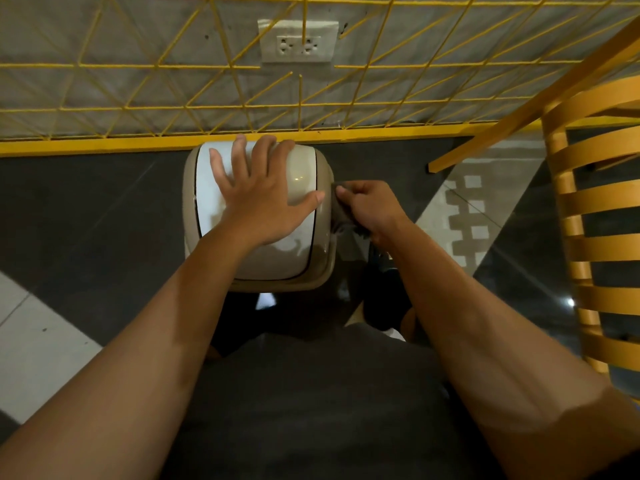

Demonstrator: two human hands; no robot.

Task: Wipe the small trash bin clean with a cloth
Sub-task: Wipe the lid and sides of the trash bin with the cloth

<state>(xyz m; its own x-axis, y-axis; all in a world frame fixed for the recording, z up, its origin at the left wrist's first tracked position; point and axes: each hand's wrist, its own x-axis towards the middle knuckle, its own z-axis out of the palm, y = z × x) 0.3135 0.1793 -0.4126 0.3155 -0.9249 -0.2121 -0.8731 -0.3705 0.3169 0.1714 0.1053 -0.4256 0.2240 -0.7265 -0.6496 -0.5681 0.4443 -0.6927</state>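
Observation:
A small beige trash bin [277, 261] with a domed swing lid stands on the dark floor against the yellow rail. My left hand [263, 199] lies flat on the lid, fingers spread, pressing down on it. My right hand [370, 209] is closed around a dark grey cloth [343, 220] and holds it against the bin's right side wall, just below the rim. Most of the cloth is hidden inside the fist and behind the bin's edge.
A yellow wire grid [173, 81] covers the grey wall behind the bin, with a white double socket [298, 41] in it. A yellow slatted chair [588, 220] stands close on the right. The floor [86, 220] is dark with white patches.

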